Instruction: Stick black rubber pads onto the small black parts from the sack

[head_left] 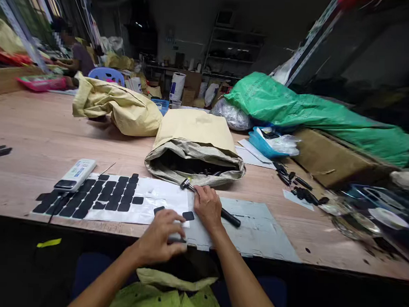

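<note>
My right hand (207,206) is closed around a tool with a black handle (231,218) and a shiny metal head (186,184), hammer-like in shape. It lies slantwise over a grey sheet (255,227), its head close to the mouth of a sack (195,126). My left hand (163,237) hovers by the table edge, fingers bent and apart, with nothing visibly gripped. A dark piece shows below its fingers; whether they touch is unclear. Loose black rounded-square pads (188,215) lie near both hands on a white sheet (166,194). Rows of similar pads (104,197) cover its left part.
A white device (76,173) with a cable sits on the pads, beside a thin rod (108,168). Dark items fill the sack's open mouth. Behind are a yellow sack (122,106), a blue basket (267,144), a cardboard box (338,160) and black parts (305,195). A person sits far left.
</note>
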`<action>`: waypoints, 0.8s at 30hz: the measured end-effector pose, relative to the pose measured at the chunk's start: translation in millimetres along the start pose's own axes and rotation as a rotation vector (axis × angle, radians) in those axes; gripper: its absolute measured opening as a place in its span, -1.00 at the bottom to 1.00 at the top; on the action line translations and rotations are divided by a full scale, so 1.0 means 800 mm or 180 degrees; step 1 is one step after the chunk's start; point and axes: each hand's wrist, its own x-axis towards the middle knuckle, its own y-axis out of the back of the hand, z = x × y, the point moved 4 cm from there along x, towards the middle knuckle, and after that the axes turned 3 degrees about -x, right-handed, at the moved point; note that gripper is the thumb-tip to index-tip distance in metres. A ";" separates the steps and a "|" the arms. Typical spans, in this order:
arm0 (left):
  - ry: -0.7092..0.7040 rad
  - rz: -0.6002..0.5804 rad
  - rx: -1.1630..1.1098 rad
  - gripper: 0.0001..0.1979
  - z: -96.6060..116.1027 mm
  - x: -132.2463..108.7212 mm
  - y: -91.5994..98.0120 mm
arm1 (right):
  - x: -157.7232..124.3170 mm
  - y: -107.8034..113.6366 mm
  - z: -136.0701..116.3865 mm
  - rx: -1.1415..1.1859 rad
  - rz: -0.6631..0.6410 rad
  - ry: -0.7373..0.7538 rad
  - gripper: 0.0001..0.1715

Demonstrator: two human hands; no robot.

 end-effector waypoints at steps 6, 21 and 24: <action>0.0874 0.0818 0.0726 -0.72 -0.078 0.136 0.052 | -0.001 -0.001 0.001 0.0094 0.0040 0.0005 -0.70; 0.1392 -0.0241 0.1303 -0.68 -0.131 0.221 0.053 | 0.003 0.001 0.002 0.0183 -0.0004 -0.0085 -0.71; 0.0997 -0.0073 0.1338 -0.74 -0.120 0.217 0.055 | 0.002 0.002 0.001 0.0182 0.0004 -0.0082 -0.70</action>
